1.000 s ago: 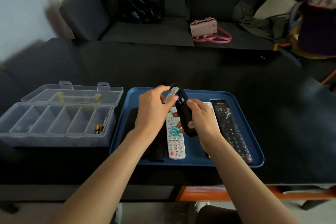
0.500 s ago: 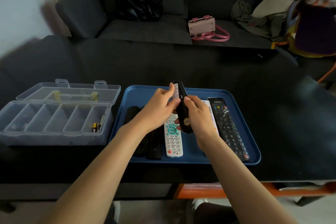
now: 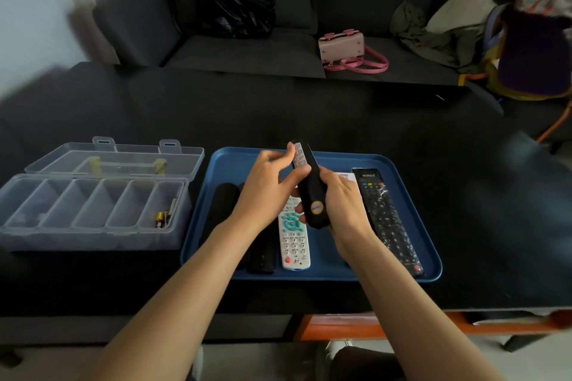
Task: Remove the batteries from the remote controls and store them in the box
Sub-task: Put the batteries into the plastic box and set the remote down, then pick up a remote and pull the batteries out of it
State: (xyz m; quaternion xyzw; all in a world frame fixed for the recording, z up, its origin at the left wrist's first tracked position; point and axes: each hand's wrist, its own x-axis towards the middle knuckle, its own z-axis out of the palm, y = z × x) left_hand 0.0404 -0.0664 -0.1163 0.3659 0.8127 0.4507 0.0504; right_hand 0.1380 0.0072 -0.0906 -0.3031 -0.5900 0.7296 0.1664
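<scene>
a: what's changed? 
b: the black remote now stands steeper above the tray — right hand grips its base, left hand fingers pinch the top; cover probably coming off, box waiting.

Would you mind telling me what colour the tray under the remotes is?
The tray is blue, seen in the head view.

Single head view, wide-angle, worn on the person's head. Looks forward and down across the dark table toward the sofa beyond. Near field: both forearms enter from the bottom edge; blue tray sits centre, clear box left. Edges blurred.
</scene>
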